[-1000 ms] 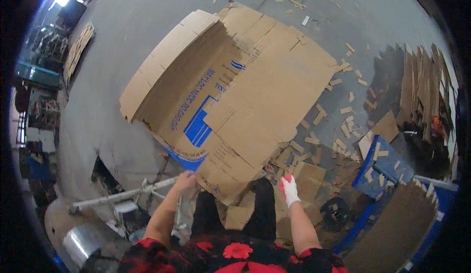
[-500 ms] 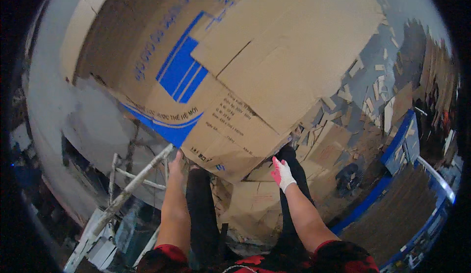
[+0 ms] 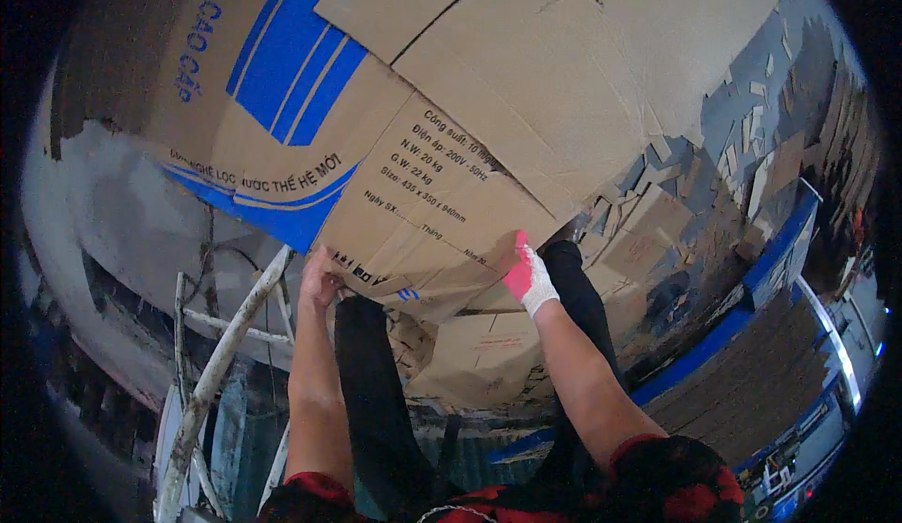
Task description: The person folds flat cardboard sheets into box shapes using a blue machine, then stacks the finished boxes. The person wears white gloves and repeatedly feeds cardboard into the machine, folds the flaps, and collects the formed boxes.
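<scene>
A large brown flattened cardboard box [image 3: 442, 156], printed in blue and black, spreads out in front of me. Its near left edge sits in my left hand [image 3: 321, 277], which is bare, with fingers curled at the edge and partly hidden under it. My right hand [image 3: 532, 277], in a white glove with a pink palm side, grips the near right edge, thumb on top and the other fingers mostly out of sight. Another layer of plain cardboard [image 3: 583, 62] overlaps the printed panel on its far right side.
Below the sheet lies more cardboard [image 3: 479, 359], between my dark-trousered legs. Cardboard scraps [image 3: 752, 147] litter the floor at the right. A blue-edged frame [image 3: 700, 349] with a brown surface stands at the lower right. Whitish poles [image 3: 225, 354] rise at the left.
The printed cardboard has shifted left in view and looks closer. My right hand, formerly just off the edge with fingers showing, now grips it. My left hand has closed further on its edge.
</scene>
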### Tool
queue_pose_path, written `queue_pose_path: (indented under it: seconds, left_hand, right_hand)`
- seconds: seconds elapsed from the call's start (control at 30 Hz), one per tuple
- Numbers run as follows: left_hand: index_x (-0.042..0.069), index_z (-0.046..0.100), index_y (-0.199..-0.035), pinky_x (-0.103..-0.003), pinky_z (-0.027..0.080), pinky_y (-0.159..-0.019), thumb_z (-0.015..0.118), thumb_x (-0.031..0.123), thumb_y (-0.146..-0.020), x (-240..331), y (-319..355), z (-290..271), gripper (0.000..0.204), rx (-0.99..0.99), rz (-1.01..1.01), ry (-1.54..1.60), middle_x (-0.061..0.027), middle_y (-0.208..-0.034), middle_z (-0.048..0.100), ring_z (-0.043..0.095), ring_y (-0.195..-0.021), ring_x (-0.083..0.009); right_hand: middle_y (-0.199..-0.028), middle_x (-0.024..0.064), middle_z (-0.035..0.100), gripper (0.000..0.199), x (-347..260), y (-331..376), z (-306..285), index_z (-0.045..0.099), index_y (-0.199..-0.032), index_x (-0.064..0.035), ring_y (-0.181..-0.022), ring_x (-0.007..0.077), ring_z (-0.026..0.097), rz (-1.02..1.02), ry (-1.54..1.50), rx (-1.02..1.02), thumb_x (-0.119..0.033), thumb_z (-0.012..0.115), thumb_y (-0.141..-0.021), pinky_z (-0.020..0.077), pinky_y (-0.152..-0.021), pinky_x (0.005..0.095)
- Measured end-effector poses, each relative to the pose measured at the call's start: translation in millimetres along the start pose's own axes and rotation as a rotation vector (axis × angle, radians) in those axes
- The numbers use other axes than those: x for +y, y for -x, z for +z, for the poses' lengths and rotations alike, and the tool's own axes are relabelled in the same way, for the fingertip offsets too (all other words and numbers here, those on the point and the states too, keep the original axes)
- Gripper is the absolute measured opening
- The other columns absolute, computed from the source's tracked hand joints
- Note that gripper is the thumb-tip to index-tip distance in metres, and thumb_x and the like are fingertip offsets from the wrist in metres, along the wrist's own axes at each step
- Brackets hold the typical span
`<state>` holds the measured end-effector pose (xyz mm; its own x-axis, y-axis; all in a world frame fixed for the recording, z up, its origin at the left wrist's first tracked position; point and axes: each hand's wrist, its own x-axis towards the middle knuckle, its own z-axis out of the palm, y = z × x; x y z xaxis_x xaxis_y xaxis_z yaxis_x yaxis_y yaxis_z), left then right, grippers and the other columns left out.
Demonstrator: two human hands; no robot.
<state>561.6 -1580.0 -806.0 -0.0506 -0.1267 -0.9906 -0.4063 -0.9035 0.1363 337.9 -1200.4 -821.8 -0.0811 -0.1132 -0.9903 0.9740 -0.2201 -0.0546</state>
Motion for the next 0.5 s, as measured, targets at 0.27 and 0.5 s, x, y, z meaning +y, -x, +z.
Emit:
queue_pose_path:
  seconds: [0.27, 0.5]
  left_hand:
    - [0.008, 0.04, -0.137, -0.045, 0.043, -0.096, 0.062, 0.038, -0.088, -5, -17, -1, 0.061, -0.129, 0.096, 0.024, -0.0103, -0.129, 0.053, 0.053, -0.114, -0.0293]
    - [0.007, 0.05, -0.126, -0.043, 0.042, -0.095, 0.061, 0.035, -0.089, -19, -33, -8, 0.048, -0.197, -0.013, 0.205, -0.007, -0.124, 0.057, 0.052, -0.114, -0.0254]
  right_hand:
    - [-0.098, 0.0065, 0.064, 0.018, 8, -26, -24, 0.056, -0.105, -0.0098, -0.089, 0.0243, 0.061, -0.082, 0.182, -0.21, -0.014, 0.042, -0.094, 0.0482, -0.076, 0.0335]
    - [-0.099, 0.0088, 0.063, 0.021, -35, -6, 17, 0.056, -0.104, -0.0081, -0.088, 0.0232, 0.061, 0.038, -0.013, -0.186, -0.026, 0.05, -0.095, 0.0487, -0.077, 0.0357]
